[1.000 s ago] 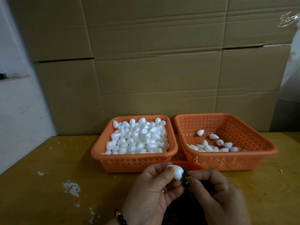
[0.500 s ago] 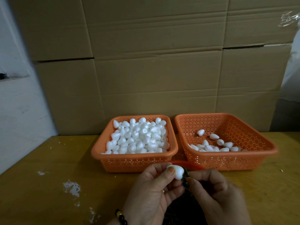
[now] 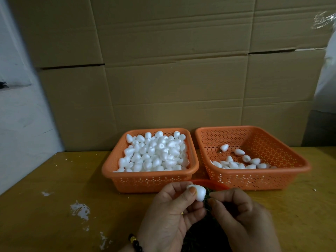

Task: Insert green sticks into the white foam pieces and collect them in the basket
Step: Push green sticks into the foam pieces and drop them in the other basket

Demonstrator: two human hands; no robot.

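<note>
Both hands [image 3: 171,215] [image 3: 243,220] hide green stick; foam piece [image 3: 198,192] pinched; wrists cropped.

- Dim and warm overall, with a yellowish cast over the cardboard wall [image 3: 172,70] and the table [image 3: 54,206].
- Brightest on the white foam pieces [image 3: 154,153], nearly blown out, little surface detail.
- Deep shadow low in the middle, between and under the left hand [image 3: 169,215] and right hand [image 3: 243,220]; contents there unreadable.
- Soft shadow beneath the baskets' [image 3: 149,180] front walls.
- Wide-angle bending at the edges; slight softness throughout.
- Faint glare on clear film [image 3: 323,19], top right.
</note>
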